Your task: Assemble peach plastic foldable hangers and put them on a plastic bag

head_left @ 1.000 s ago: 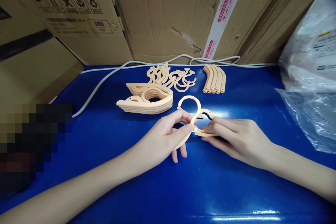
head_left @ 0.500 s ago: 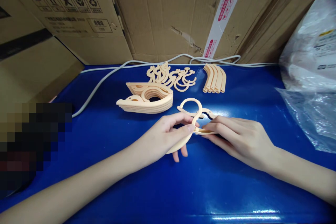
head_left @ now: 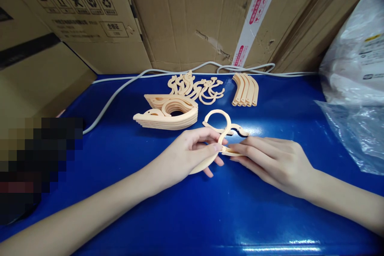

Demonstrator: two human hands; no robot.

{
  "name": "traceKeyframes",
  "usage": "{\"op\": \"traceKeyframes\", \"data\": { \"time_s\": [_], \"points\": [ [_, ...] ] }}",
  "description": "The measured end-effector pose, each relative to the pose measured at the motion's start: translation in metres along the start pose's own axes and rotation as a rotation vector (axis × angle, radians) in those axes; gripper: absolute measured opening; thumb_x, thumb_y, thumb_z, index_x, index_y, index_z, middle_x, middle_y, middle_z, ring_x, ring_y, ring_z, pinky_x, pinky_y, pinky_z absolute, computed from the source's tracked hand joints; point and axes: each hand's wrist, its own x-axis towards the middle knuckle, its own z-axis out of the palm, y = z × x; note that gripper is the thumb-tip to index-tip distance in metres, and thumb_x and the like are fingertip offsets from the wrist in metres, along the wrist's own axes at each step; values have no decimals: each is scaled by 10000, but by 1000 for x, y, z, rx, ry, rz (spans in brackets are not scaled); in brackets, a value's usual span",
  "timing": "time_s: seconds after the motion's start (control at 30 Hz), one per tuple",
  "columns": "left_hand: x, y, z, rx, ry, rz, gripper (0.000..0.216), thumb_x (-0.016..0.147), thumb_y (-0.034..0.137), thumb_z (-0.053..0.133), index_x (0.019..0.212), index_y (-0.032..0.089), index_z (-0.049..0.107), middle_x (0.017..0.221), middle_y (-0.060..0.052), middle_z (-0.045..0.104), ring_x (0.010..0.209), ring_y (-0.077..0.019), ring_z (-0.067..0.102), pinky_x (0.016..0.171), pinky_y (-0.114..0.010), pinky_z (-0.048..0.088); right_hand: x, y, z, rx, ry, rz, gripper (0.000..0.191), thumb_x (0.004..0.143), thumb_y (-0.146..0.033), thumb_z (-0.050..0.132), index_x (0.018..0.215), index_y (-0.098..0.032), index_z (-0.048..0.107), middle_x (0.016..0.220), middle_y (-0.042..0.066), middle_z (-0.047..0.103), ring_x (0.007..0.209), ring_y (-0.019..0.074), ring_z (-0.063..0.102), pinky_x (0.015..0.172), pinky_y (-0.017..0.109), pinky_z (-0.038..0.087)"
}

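A pale plastic hanger is held over the near-middle of the blue table, between the person's two hands. Its round hook stands up, and a curved arm runs off to each side from the joint below. The left hand pinches it close to that joint, thumb on top, with the lower fingertips showing loosely spread underneath. The right hand has its fingers together, closed on the other arm; the far end of that arm is covered.

The hanger looks partly put together: hook and arms meet, but whether the joint is locked cannot be told. Just behind it lie two slim loose parts, one seen partly through the hook.

Farther back on the left, a nested stack of folded hangers appears finished. Behind the stack, a loose pile of small curved pieces and, to the right, a neat row of bent arms seem to be unused stock.

A white cable runs along the back edge. Beyond stand cardboard boxes, their contents hidden. On the right is a clear plastic bag; a printed label shows, but what it holds cannot be made out.
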Motion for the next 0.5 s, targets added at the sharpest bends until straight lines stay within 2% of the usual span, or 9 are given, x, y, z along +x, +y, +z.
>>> {"op": "traceKeyframes", "data": {
  "time_s": [0.17,0.4,0.5],
  "points": [
    [1,0,0,10,11,-6,143,911,254,599,966,122,601,767,-10,637,672,-103,634,554,-172,560,1,0,0,4,11,-21,175,1001,-237,505,1095,-166,633,761,-12,692,635,121,655,576,256,466],
    [2,0,-1,14,26,-21,112,929,222,587,943,114,615,742,3,652,653,-87,646,575,-162,560,0,0,0,23,3,-22,197,999,-242,511,1120,-155,640,778,-5,693,630,125,649,547,273,442],
    [2,0,-1,24,29,-33,135,939,219,584,985,103,633,725,4,661,635,-81,643,578,-157,559,0,-1,-1,11,1,-32,207,998,-236,511,1140,-148,633,760,-10,675,618,124,638,536,276,431]
  ]
}}
